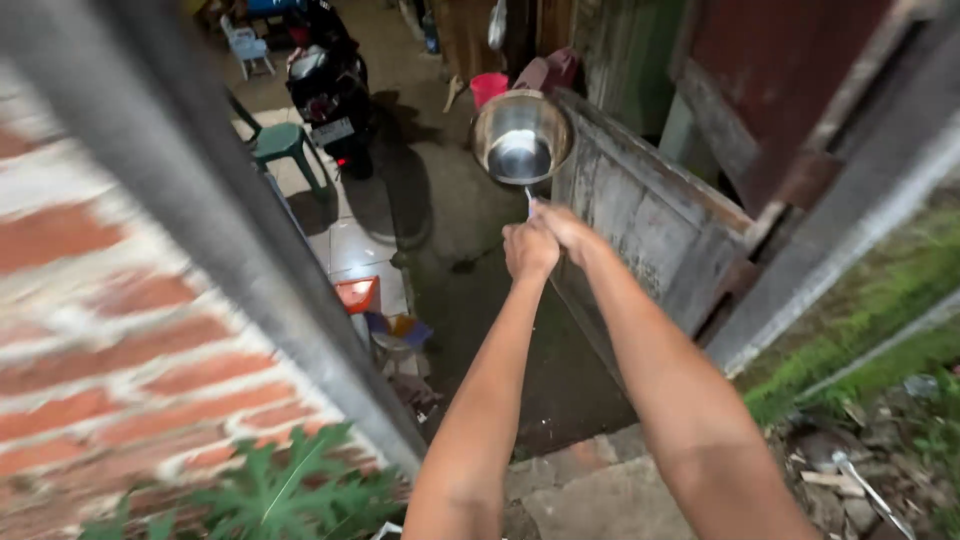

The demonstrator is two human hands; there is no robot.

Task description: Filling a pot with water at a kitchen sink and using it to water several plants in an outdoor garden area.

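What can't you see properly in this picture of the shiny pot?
- Handle of the metal pot, head view: both the left hand and right hand wrap it, so its shape is hidden.
- Motorbike: far below, its top cut by the picture's edge.
- Brick wall: blurred, too close.
- Small things beside the orange box: too small to tell.

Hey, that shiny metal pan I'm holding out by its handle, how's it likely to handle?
The pan looks like thin polished steel, so probably stiff and fairly light. Both hands, left hand and right hand, grip only the thin handle, so it may want to twist or dip. Its smooth bowl looks slippery.
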